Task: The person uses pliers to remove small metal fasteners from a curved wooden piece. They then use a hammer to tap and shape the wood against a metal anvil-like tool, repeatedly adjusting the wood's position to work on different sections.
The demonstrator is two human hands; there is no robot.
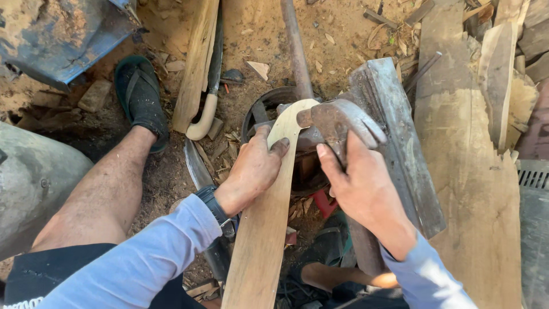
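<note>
The left hand (pixel 251 171) wraps closed around the curved upper end of a long pale wooden slat (pixel 264 223), which runs up from the bottom edge to a rusty metal clamp (pixel 337 123). The right hand (pixel 360 183) curls over the clamp's arched top, fingers bent down on it (just beside the slat's rounded tip). A weathered plank (pixel 474 171) lies to the right on the sawdust-strewn ground (pixel 257 34).

A dark sandal (pixel 140 97) lies on sawdust near a curved-handled blade (pixel 207 86), with wide planks (pixel 474 189) at right.
</note>
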